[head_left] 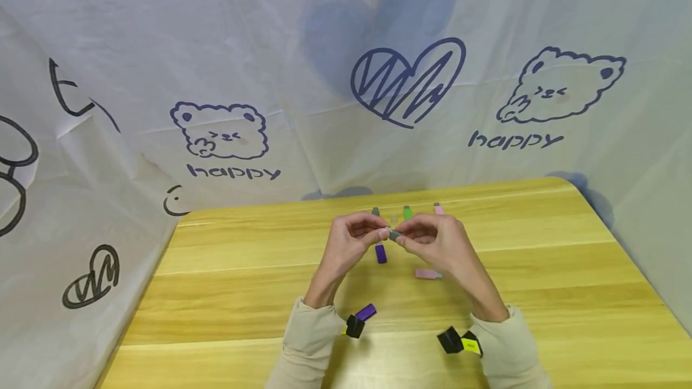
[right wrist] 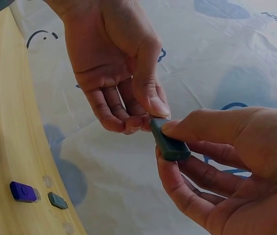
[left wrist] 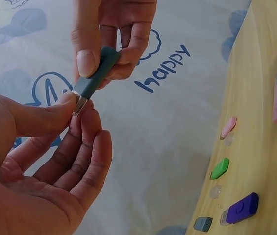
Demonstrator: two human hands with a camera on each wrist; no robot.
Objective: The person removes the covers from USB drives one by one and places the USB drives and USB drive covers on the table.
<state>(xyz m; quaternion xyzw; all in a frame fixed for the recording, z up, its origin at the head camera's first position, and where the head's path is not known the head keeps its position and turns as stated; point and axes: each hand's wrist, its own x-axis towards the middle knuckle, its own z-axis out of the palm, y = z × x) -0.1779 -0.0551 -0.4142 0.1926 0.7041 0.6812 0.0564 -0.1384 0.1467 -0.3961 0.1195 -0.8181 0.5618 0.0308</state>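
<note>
Both hands meet above the table around a dark grey-green USB flash drive. My right hand pinches its body between thumb and fingers. At the other end, my left hand pinches the silvery plug with thumb and fingertips; whether a clear cap covers that plug I cannot tell. The drive's rounded end faces the camera in the right wrist view. Beneath the hands, a purple flash drive and a grey one lie close together on the wood.
A green drive and a pink drive lie farther back on the table. Nearer are another pink drive and a second purple one. Small clear pieces lie among them. A printed cloth hangs behind.
</note>
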